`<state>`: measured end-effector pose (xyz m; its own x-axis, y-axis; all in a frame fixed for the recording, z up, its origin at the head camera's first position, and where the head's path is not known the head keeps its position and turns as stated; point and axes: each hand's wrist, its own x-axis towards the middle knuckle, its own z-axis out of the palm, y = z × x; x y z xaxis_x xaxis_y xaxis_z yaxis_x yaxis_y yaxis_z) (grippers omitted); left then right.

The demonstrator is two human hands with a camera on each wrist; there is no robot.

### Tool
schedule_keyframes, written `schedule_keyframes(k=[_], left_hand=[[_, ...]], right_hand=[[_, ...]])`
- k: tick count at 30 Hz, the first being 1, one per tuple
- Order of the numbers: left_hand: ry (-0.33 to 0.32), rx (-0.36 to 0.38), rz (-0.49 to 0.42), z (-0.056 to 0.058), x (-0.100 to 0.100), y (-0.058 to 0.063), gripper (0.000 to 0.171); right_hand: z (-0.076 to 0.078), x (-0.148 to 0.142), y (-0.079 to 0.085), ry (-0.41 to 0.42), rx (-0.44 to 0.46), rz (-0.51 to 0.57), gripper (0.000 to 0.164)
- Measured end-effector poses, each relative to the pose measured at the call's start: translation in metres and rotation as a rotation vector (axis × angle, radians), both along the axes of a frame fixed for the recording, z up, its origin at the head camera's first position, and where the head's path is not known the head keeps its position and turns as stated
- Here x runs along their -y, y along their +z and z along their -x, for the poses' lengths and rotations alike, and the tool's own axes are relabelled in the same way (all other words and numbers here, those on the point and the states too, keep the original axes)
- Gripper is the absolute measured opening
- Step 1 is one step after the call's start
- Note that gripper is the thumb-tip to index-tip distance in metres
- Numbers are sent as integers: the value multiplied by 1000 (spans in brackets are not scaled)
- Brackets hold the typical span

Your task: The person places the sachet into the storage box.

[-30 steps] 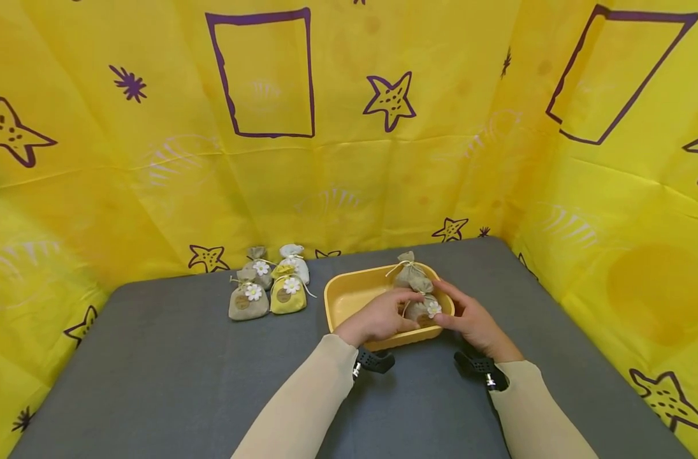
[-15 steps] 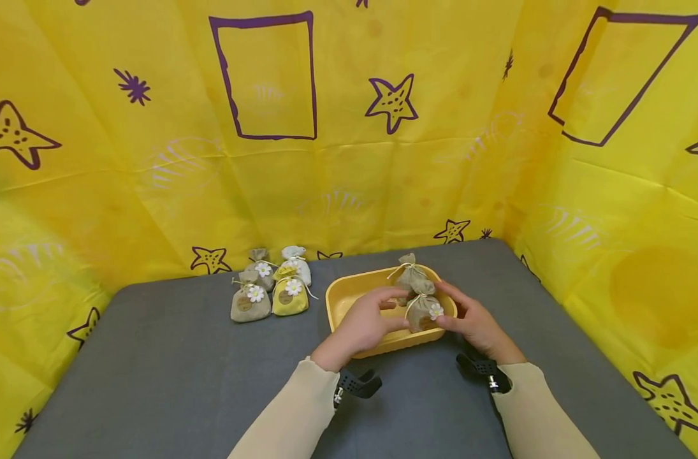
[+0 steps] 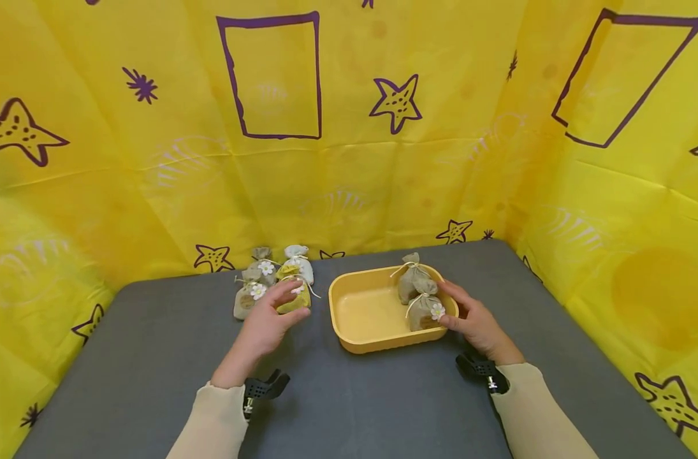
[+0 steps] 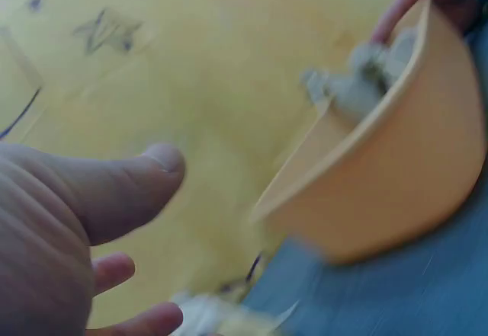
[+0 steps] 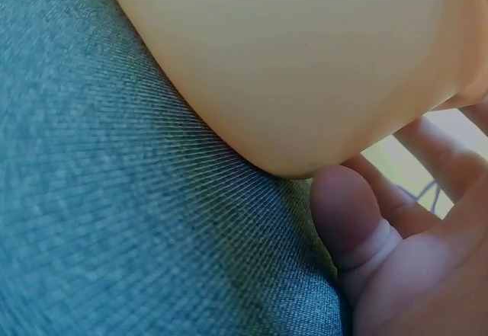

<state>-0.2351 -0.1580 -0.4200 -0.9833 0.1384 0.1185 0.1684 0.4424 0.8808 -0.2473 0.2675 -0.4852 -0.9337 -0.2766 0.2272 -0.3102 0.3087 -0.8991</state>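
I have my left grip [image 3: 261,329] at the yellow pouch [image 3: 304,299] on the desk [image 3: 354,414], thumb and fingers apart, while my right grip [image 3: 477,325] curves round the right end of the tray [image 3: 366,317] bearing two beige pouches [image 3: 423,312]

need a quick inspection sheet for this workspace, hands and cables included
surface: dark grey tabletop, woven texture
job's things: orange-yellow tray with two beige pouches at its right end; outside, to its left, two other beige pouches, one yellow pouch and one white pouch
clutter: nothing seen
left hand: open, overlaps the yellow pouch in the head view; contact unclear
right hand: at the tray's right end
cables: nothing clearly seen
surroundings: yellow hanging with purple stars
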Motion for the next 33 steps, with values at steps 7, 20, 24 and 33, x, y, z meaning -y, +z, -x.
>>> schedule_keyframes(k=[7, 20, 24, 33], left_hand=[[102, -31, 61, 13, 57, -12, 60], [261, 4, 2, 24, 100, -36, 77], [220, 28, 98, 26, 103, -43, 75], [186, 2, 287, 25, 100, -51, 47]], right_hand=[[0, -4, 0, -16, 2, 22, 70], [3, -3, 2, -5, 10, 28, 69], [4, -2, 1, 1, 13, 25, 69], [0, -1, 0, -9, 19, 10, 68]])
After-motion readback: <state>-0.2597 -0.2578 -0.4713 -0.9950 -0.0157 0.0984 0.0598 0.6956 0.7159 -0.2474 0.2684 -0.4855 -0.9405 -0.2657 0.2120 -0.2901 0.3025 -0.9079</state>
